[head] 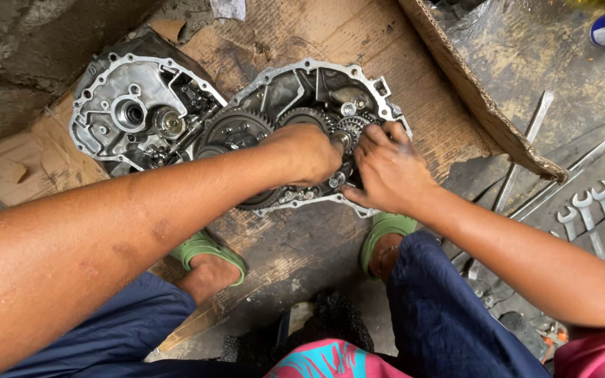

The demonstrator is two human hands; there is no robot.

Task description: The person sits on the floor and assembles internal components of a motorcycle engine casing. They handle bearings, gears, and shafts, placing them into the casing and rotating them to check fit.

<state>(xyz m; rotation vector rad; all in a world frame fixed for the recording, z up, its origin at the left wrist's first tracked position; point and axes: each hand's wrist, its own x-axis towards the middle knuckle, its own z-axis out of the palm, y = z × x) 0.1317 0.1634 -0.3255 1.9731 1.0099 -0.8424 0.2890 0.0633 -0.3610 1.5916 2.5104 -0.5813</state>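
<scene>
On the far left of the cardboard sheet lies a detached housing cover, open side up, touching the left end of the main piece. Right of it sits the open gear case, with its large gear exposed and smaller gears clustered at the right end.

From my remote position I judge the work in hand to be the seating or freeing of a small part in that right-hand gear cluster. Done well, it calls for a straight pull or push along the shaft, both hands steadying the piece, and no levering against the gear teeth.

My left hand is curled nearly closed, knuckles up, over the middle of the case; its fingertips press into the cluster, but what they pinch is hidden. My right hand is partly closed, fingers bent down onto the same cluster from the right, the thumb resting near the case's near rim. I cannot tell whether either hand grips a part.

Further right, spanners lie well apart from the case.
</scene>
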